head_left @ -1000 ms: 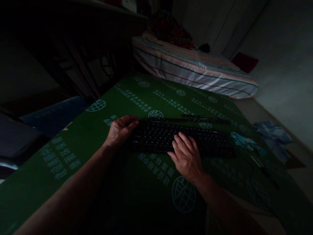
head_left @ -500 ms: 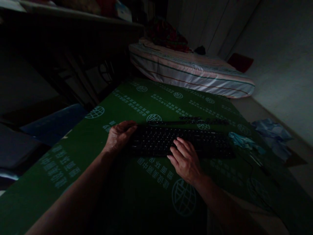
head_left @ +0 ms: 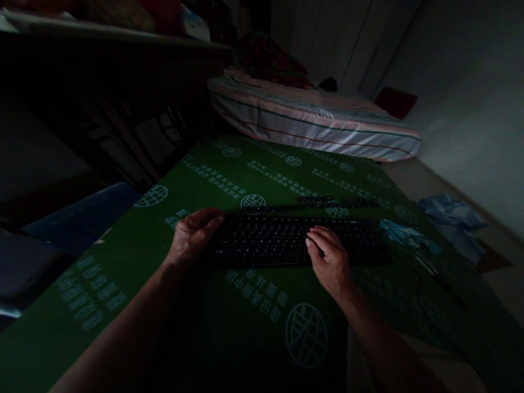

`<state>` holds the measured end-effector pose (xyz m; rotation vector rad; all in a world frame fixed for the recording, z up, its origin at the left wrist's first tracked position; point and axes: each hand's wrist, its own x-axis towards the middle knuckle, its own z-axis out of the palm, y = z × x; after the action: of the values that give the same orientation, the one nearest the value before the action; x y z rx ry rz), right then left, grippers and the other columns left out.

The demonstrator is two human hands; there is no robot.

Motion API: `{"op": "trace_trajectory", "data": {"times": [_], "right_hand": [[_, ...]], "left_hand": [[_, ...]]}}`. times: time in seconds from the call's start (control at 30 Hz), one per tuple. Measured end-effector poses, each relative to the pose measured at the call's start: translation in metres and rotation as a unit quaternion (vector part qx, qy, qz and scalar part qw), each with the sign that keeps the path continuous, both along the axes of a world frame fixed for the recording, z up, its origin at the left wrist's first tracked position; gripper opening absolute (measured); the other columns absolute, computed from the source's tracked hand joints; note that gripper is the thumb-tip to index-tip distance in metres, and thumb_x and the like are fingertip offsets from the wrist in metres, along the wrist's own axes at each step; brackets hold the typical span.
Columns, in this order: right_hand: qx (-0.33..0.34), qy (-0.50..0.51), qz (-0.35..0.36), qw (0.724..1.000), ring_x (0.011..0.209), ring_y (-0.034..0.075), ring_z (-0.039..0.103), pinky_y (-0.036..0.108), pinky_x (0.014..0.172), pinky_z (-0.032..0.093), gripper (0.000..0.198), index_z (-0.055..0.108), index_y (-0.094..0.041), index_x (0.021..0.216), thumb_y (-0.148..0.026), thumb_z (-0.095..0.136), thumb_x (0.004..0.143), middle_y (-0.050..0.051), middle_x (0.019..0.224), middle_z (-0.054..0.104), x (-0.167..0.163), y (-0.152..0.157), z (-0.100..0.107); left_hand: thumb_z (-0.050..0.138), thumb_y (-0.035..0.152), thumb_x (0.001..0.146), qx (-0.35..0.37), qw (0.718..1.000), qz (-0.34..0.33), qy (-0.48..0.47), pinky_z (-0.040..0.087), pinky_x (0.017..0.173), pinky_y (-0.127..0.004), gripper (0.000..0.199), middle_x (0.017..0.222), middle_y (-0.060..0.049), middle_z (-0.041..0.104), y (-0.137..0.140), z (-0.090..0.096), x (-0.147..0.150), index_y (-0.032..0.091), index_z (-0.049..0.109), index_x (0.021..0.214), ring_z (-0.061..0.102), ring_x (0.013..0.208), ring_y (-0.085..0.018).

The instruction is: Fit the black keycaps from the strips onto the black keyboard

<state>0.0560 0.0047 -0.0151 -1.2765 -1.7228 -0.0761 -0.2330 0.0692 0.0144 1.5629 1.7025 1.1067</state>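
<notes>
A black keyboard lies flat across the green printed cover, its small key legends faintly visible. My left hand is closed at the keyboard's left end, thumb and fingers gripping its upper left corner. Over the right-middle keys is my right hand, fingers bent and drawn together with the thumb near the fingertips. What lies between those fingertips, if anything, is too dark to make out. Just beyond the keyboard's far edge, a row of small dark pieces is spread, along with a thin dark strip.
A crumpled turquoise cloth sits by the keyboard's right end. Near it are a slim tool with a pale shaft and a dark cable. Farther back stand a striped mattress and, at left, a dark table.
My right hand has shifted right along the keys, and its spread fingers have drawn together. My left hand stays on the keyboard's left end. The view has shifted slightly.
</notes>
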Motion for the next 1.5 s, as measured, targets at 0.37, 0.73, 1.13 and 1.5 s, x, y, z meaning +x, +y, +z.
{"op": "trace_trajectory", "data": {"times": [0.37,0.73,1.13,1.5], "right_hand": [[-0.003,0.036,-0.002,0.999,0.094,0.021,0.064,0.042,0.086,0.055,0.018,0.069,-0.021,0.091,-0.019,0.052,0.086,0.009,0.093,0.07,-0.004,0.002,-0.002],[0.004,0.025,-0.012,1.0,0.092,0.021,0.064,0.042,0.085,0.055,0.017,0.069,-0.021,0.089,-0.018,0.053,0.085,0.008,0.091,0.07,-0.006,0.002,-0.005],[0.008,0.021,-0.013,1.0,0.092,0.021,0.065,0.041,0.084,0.055,0.019,0.07,-0.022,0.089,-0.018,0.052,0.085,0.008,0.091,0.071,-0.007,0.002,-0.004],[0.011,0.005,-0.026,1.0,0.092,0.021,0.065,0.041,0.084,0.055,0.018,0.069,-0.022,0.089,-0.016,0.052,0.085,0.007,0.091,0.07,-0.009,0.002,-0.006]], "left_hand": [[0.062,0.05,0.067,-0.01,1.0,0.001,-0.009,0.049,0.086,-0.032,0.041,0.101,-0.005,0.071,-0.001,0.006,-0.002,0.02,0.069,0.094,0.063,0.098,-0.026],[0.063,0.05,0.069,-0.035,0.999,0.005,-0.007,0.047,0.09,-0.032,0.042,0.105,-0.005,0.07,-0.004,0.013,0.0,0.019,0.069,0.096,0.062,0.1,-0.027],[0.065,0.053,0.064,-0.032,0.999,0.011,-0.019,0.047,0.091,-0.036,0.043,0.104,-0.005,0.071,-0.002,0.012,-0.001,0.021,0.069,0.092,0.062,0.1,-0.029],[0.064,0.054,0.065,-0.055,0.998,0.012,-0.025,0.049,0.085,-0.032,0.045,0.103,-0.005,0.071,-0.003,0.013,-0.001,0.021,0.069,0.095,0.064,0.096,-0.028]]}}
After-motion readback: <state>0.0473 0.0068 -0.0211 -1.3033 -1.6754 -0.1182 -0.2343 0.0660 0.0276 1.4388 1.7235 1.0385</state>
